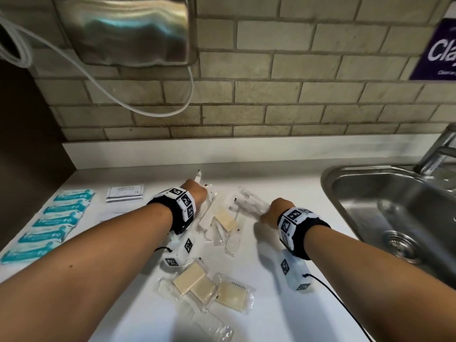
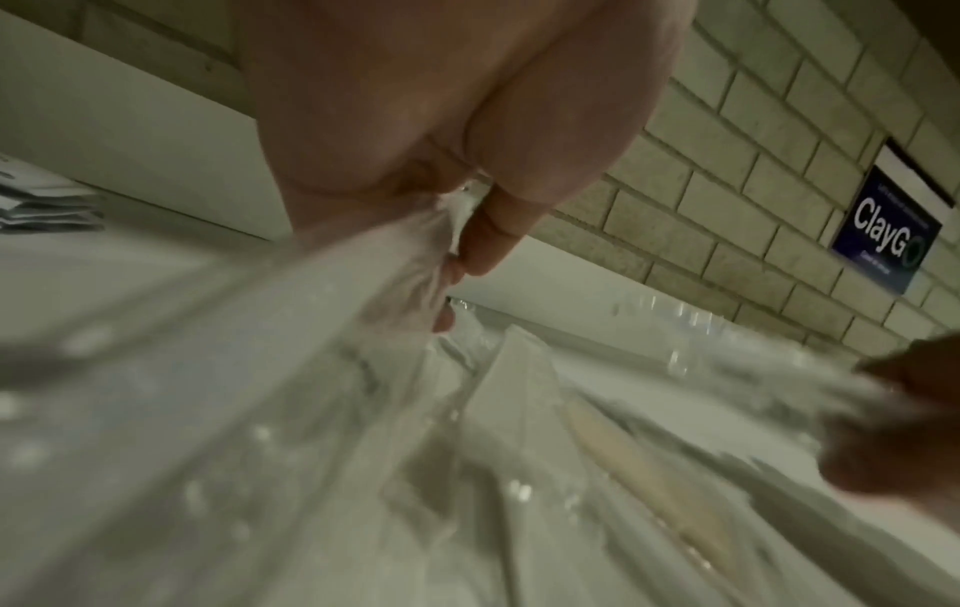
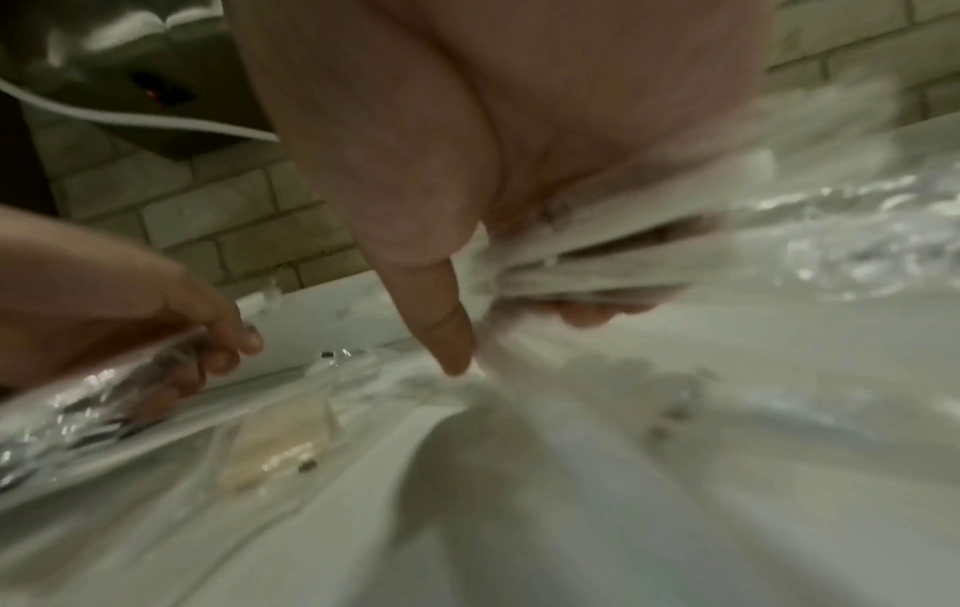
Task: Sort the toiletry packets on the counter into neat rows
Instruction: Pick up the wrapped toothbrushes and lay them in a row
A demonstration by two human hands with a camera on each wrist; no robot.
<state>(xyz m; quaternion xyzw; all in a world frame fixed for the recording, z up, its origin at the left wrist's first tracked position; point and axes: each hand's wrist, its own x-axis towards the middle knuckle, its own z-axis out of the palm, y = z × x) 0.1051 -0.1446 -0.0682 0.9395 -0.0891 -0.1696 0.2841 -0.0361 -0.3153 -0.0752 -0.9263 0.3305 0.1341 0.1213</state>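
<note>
Both wrist views blur badly for me; the clear packets (image 2: 218, 410) smear, and the sign (image 1: 441, 49) is cropped.

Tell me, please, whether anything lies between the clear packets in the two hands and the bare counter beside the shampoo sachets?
Nothing visible does: the counter right of the shampoo sachets lies bare beside the left hand.

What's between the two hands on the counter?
In the head view, loose clear-plastic packets, one holding a cream soap bar, lie between left hand and right hand.
</note>
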